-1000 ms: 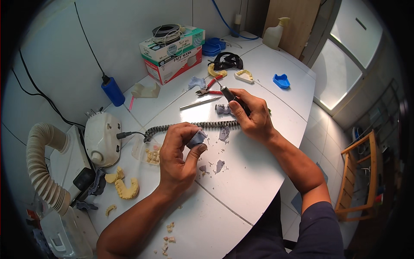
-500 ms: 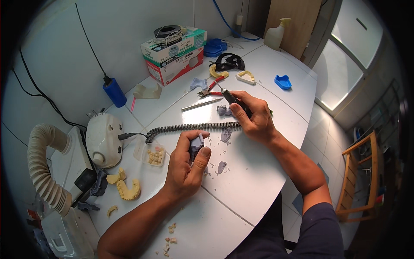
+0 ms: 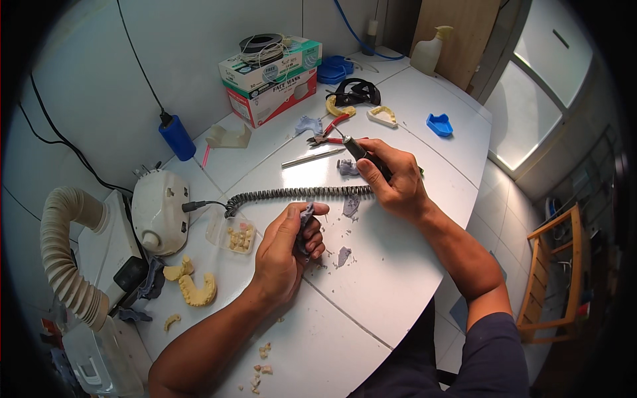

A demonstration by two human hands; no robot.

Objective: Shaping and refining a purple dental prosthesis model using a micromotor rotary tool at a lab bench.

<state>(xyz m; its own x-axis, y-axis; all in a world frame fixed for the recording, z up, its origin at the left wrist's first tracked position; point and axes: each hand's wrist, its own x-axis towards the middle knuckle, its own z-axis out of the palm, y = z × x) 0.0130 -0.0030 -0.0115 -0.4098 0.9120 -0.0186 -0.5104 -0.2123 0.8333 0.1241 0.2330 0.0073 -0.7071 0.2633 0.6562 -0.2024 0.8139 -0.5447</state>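
My left hand (image 3: 277, 251) is closed round a grey-purple piece of dental impression material (image 3: 306, 223), with the thumb along its near side and the index finger reaching past its top. Fingers cover much of the piece. In my right hand (image 3: 400, 178) is a dark rotary handpiece (image 3: 355, 148), gripped like a pen, its thin metal bur pointing up and away to the left. Bur and piece are well apart. A coiled cord (image 3: 292, 194) runs from behind the right hand to a cream-coloured motor unit (image 3: 159, 211). Grey-purple scraps (image 3: 343, 256) and crumbs lie between the hands.
Yellow dental casts (image 3: 198, 290) and a small clear box (image 3: 239, 237) of tooth-like pieces sit left of my left hand. Beyond are a metal tool (image 3: 313, 158), red-handled pliers (image 3: 328, 140) and stacked boxes (image 3: 272, 98). A ribbed hose (image 3: 63, 259) curves at far left.
My left hand has turned the impression piece over; its thumb moved from the right side to the top left, and the curled fingers now show. My right hand and the handpiece hold nearly still.
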